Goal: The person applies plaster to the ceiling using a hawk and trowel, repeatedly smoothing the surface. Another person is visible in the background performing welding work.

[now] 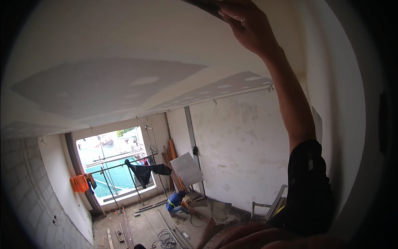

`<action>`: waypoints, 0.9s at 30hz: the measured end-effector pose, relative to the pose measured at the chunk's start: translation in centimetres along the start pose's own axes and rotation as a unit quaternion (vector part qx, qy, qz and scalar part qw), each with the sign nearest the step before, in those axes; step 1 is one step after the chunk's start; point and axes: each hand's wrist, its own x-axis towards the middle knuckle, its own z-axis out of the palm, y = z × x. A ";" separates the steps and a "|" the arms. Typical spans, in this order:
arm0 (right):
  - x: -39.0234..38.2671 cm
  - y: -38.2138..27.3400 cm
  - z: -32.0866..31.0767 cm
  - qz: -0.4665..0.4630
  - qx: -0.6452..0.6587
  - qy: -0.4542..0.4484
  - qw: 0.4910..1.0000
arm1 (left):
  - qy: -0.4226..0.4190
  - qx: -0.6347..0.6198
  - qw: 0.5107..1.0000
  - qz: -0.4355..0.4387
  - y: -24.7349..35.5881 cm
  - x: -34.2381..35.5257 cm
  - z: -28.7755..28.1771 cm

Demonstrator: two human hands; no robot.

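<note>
My right hand (248,25) is raised overhead against the white plastered ceiling (124,50), fingers closed on a flat dark tool (203,6) pressed to the surface at the top edge of the view; most of the tool is cut off. My right arm, in a black sleeve (309,186), runs up from the lower right. My left hand is out of view. Grey filler patches (107,83) and strips with white spots (224,89) mark the ceiling.
Far below, a person in a blue top (176,203) crouches on the floor among planks, pipes and coiled cable (166,238). A white board (187,168) leans on the wall. Clothes hang on a rail across the open window (116,162). Wooden frame (269,205) at right.
</note>
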 end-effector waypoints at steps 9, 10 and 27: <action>-2.7 -1.7 -0.1 0.013 0.037 0.022 0.999 | -0.015 -0.015 1.000 -0.007 -0.3 0.3 0.1; -3.3 -1.5 0.1 0.018 0.046 0.027 0.998 | -0.016 -0.016 1.000 -0.007 -0.2 0.4 0.0; -5.9 -4.3 -1.8 0.032 -0.028 0.028 0.999 | -0.191 -0.131 0.971 0.059 4.3 2.3 -1.7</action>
